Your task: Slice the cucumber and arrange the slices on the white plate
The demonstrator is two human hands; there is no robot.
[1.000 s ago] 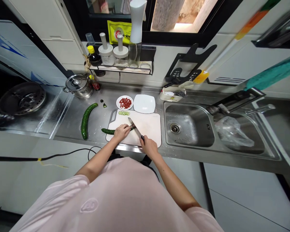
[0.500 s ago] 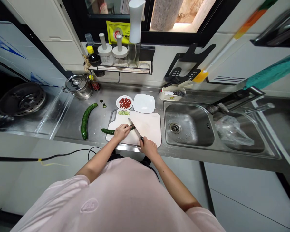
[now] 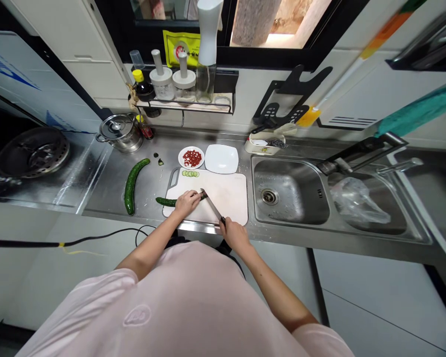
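My left hand (image 3: 188, 202) is closed over a dark green cucumber (image 3: 165, 202) that lies across the white cutting board (image 3: 230, 198). One end of the cucumber sticks out left past the board's edge; the other shows just right of my fingertips. In my right hand (image 3: 235, 233) is the black handle of a kitchen knife (image 3: 213, 208). Its blade points up and left, with the tip at the cucumber's right end, close to my left fingers. A short row of cucumber slices (image 3: 191, 174) rests near the board's top left corner.
A whole cucumber (image 3: 131, 187) lies left of the board. Behind the board stand a plate of chopped red pieces (image 3: 192, 158) and a white square plate (image 3: 222, 159). The sink (image 3: 290, 193) is to the right, a steel pot (image 3: 119, 131) at the back left.
My right hand and the knife have drawn back slightly toward me and to the right. My left hand and the cucumber stay in place.
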